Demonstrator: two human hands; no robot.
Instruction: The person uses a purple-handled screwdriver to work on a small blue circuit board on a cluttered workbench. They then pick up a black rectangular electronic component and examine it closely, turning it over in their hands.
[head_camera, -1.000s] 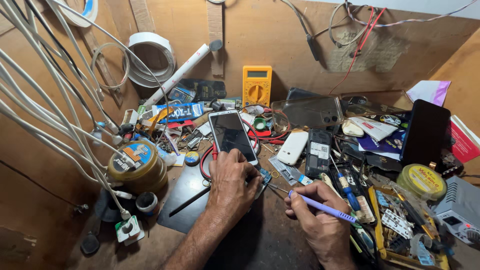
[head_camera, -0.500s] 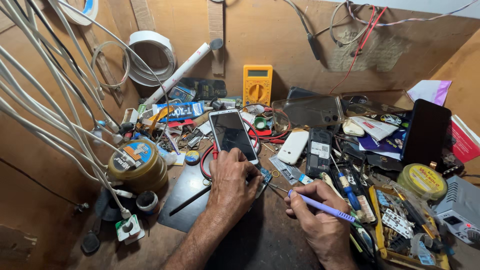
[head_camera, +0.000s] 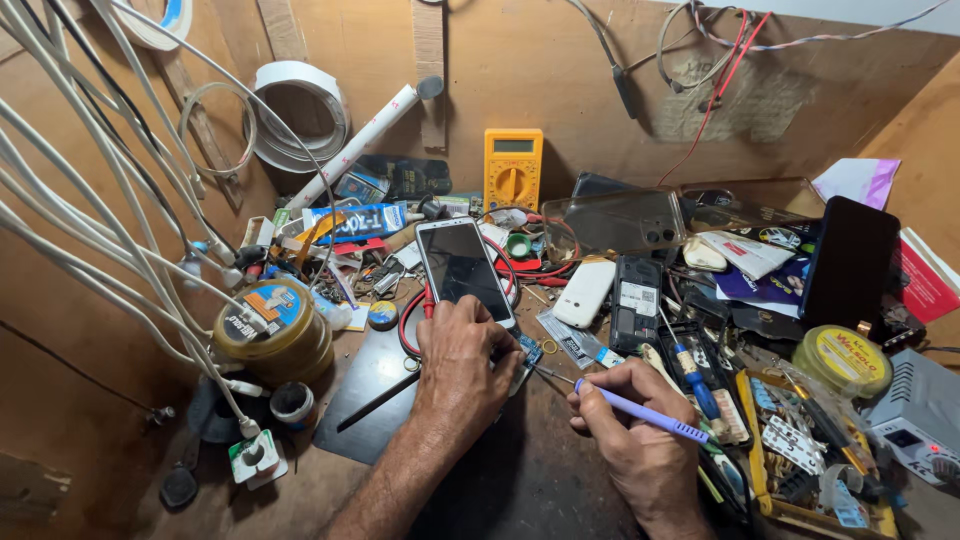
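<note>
**Two hands closing in on a small board beside a phone**

A cluttered brown wooden table (head_camera: 560, 480) is carrying everything here, with a bundle of white cables (head_camera: 90, 220) hanging across its left side. A white-framed smartphone with a dark screen (head_camera: 463, 268) is lying face up, its long axis running away from the person and tilted slightly left. A yellow multimeter (head_camera: 513, 168) is standing against the back wall, and a round brass-coloured tin (head_camera: 272, 330) is sitting to the left.

The left hand (head_camera: 462, 372) is resting just below the phone's near end, fingers curled down and pressing on a small blue circuit board (head_camera: 528, 350) at its right edge; whether it is pinching the board I cannot tell. The right hand (head_camera: 630, 425) is closed in a pen grip around a slim purple-handled screwdriver (head_camera: 640, 412). The tool's long axis is running up-left, its metal tip pointing at the board, which is lying just left of the right hand and nearer the left one.
</note>
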